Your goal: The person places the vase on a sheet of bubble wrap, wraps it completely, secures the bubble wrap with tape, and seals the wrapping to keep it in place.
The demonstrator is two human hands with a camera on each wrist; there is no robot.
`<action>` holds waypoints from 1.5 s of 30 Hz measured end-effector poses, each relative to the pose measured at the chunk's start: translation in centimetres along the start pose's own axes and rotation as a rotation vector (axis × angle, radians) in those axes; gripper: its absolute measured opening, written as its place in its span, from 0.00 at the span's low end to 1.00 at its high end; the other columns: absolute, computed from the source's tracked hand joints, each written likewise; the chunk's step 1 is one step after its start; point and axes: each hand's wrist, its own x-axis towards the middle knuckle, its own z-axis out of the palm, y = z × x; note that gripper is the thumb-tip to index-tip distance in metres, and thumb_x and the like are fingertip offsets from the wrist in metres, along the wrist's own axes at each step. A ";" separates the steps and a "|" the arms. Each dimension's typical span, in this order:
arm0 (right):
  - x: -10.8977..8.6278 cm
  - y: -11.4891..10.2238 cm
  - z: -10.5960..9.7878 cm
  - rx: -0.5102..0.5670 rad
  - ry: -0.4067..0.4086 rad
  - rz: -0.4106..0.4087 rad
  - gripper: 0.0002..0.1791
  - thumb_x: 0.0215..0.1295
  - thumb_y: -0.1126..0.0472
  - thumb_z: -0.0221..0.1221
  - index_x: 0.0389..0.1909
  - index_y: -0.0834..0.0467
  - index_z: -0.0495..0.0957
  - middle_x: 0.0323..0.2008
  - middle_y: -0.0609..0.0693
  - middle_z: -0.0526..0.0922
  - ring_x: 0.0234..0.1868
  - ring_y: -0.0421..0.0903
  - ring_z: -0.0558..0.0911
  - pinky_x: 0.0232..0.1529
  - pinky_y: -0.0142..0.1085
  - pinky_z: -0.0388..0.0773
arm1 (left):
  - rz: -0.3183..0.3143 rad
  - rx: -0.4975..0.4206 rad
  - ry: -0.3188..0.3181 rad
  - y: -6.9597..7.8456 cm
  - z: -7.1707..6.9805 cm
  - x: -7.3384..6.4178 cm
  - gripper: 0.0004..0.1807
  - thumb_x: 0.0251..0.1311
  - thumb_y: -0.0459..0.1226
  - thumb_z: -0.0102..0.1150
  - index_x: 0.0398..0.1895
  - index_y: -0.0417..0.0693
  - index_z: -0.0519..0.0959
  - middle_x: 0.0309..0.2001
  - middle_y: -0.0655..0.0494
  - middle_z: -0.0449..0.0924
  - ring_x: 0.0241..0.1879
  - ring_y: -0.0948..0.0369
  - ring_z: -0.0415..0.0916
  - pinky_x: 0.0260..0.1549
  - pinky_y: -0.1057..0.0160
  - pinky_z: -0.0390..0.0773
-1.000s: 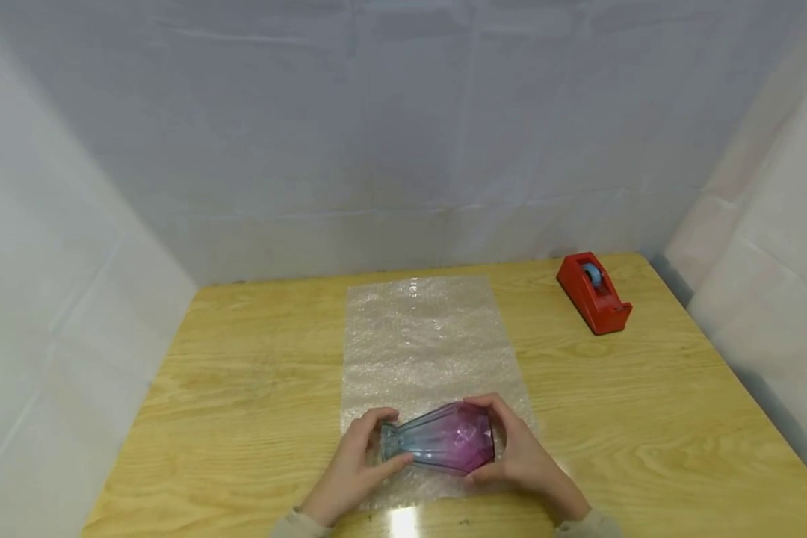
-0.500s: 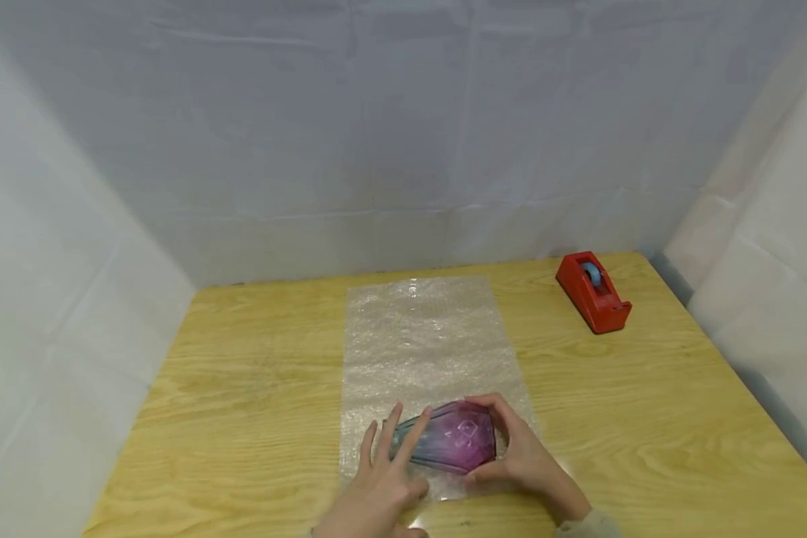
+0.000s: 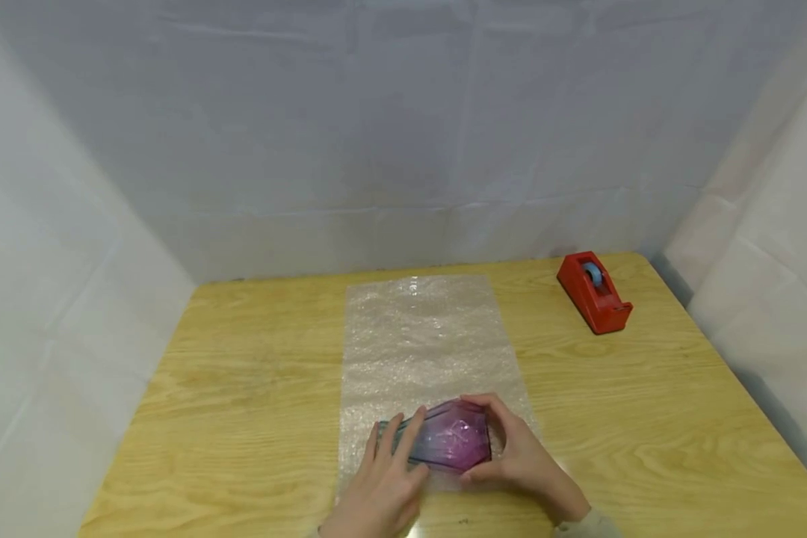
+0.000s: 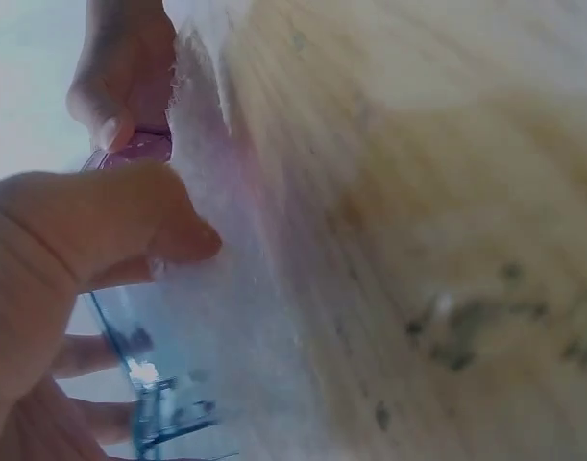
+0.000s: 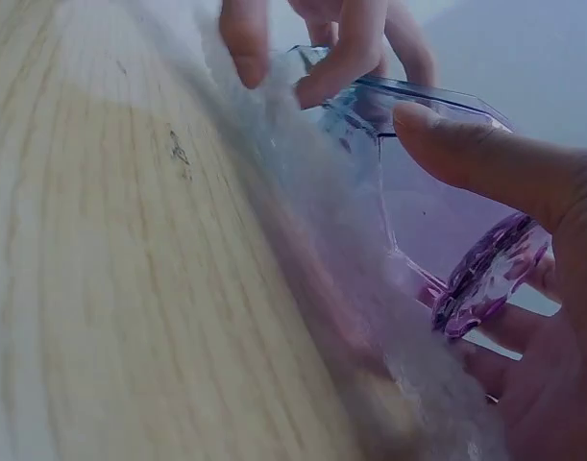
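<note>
A faceted glass vase [image 3: 447,441], blue at the neck and purple at the base, lies on its side on a bubble wrap sheet [image 3: 430,344]. My right hand [image 3: 521,456] grips the base end, thumb on the near side and fingers on the far side. Across the neck lies my left hand [image 3: 383,478], its fingers reaching over to the far side. In the left wrist view the left thumb [image 4: 183,230] bends beside the wrap's near edge; whether it touches the wrap is unclear. The right wrist view shows the vase's purple base [image 5: 490,279] against the right palm.
A red tape dispenser [image 3: 595,291] with a blue roll stands at the back right of the wooden table [image 3: 255,373]. White sheeting [image 3: 403,134] rises behind the table and along both sides. The wrap extends toward the table's back edge.
My left hand has turned from holding the neck's end to lying over the neck, its spread fingers drawing closer together. The vase has shifted slightly left, my right hand keeping hold of its base.
</note>
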 end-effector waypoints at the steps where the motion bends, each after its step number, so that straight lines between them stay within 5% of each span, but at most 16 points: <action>1: 0.1 -0.1 0.0 -0.027 -0.004 -0.012 0.54 0.36 0.56 0.82 0.68 0.56 0.65 0.64 0.55 0.74 0.64 0.49 0.73 0.64 0.32 0.65 | -0.002 0.007 -0.006 0.0 -0.2 0.1 0.09 0.46 0.41 0.71 0.29 0.51 0.80 0.73 0.33 0.53 0.63 0.34 0.63 0.53 0.29 0.69; 7: 0.0 -1.4 -0.1 -0.268 0.005 -0.090 0.58 0.34 0.53 0.82 0.70 0.58 0.64 0.73 0.58 0.61 0.71 0.57 0.65 0.68 0.35 0.60 | -0.014 0.028 -0.018 -0.1 -0.9 0.3 0.03 0.48 0.37 0.67 0.27 0.50 0.83 0.71 0.36 0.59 0.61 0.37 0.68 0.53 0.32 0.70; 15: -0.6 -3.4 1.0 -0.730 0.015 -0.419 0.57 0.33 0.52 0.80 0.70 0.58 0.66 0.73 0.60 0.59 0.70 0.58 0.63 0.67 0.48 0.64 | -0.017 0.009 -0.052 -0.3 -1.5 0.5 0.05 0.48 0.36 0.69 0.29 0.48 0.85 0.70 0.37 0.60 0.60 0.38 0.69 0.51 0.32 0.71; 20: -1.4 -4.0 1.9 -0.887 -0.014 -0.389 0.62 0.30 0.57 0.77 0.75 0.58 0.60 0.74 0.57 0.59 0.72 0.58 0.59 0.67 0.50 0.60 | -0.011 -0.008 -0.051 -0.5 -1.7 0.5 0.05 0.50 0.36 0.68 0.31 0.48 0.84 0.70 0.37 0.61 0.60 0.38 0.70 0.51 0.32 0.72; 27: -0.8 -4.2 1.8 -0.903 0.053 -0.393 0.54 0.36 0.62 0.75 0.72 0.57 0.65 0.69 0.55 0.68 0.67 0.57 0.68 0.61 0.54 0.68 | 0.022 -0.019 0.024 -1.2 -1.9 0.7 0.09 0.48 0.38 0.69 0.32 0.48 0.80 0.68 0.39 0.66 0.58 0.41 0.74 0.50 0.35 0.75; 33: 0.3 -4.9 1.1 -0.873 0.047 -0.365 0.53 0.34 0.56 0.81 0.68 0.57 0.70 0.66 0.55 0.72 0.64 0.54 0.72 0.60 0.51 0.72 | 0.007 -0.007 0.091 -1.5 -2.0 1.1 0.24 0.45 0.41 0.72 0.45 0.47 0.72 0.65 0.41 0.70 0.58 0.43 0.73 0.52 0.36 0.74; 39: 1.2 -5.0 0.4 -0.812 -0.003 -0.318 0.51 0.33 0.56 0.82 0.65 0.58 0.73 0.64 0.58 0.74 0.62 0.55 0.75 0.56 0.50 0.76 | -0.016 -0.004 0.021 -1.2 -2.2 1.7 0.45 0.48 0.47 0.72 0.71 0.50 0.64 0.68 0.41 0.65 0.61 0.42 0.70 0.56 0.34 0.69; 45: 2.0 -5.0 -0.6 -0.743 -0.051 -0.230 0.51 0.33 0.57 0.82 0.66 0.58 0.73 0.63 0.59 0.74 0.60 0.58 0.76 0.55 0.53 0.76 | -0.047 -0.012 -0.038 -0.8 -2.2 2.2 0.50 0.52 0.51 0.70 0.77 0.50 0.56 0.71 0.39 0.62 0.64 0.37 0.67 0.58 0.31 0.64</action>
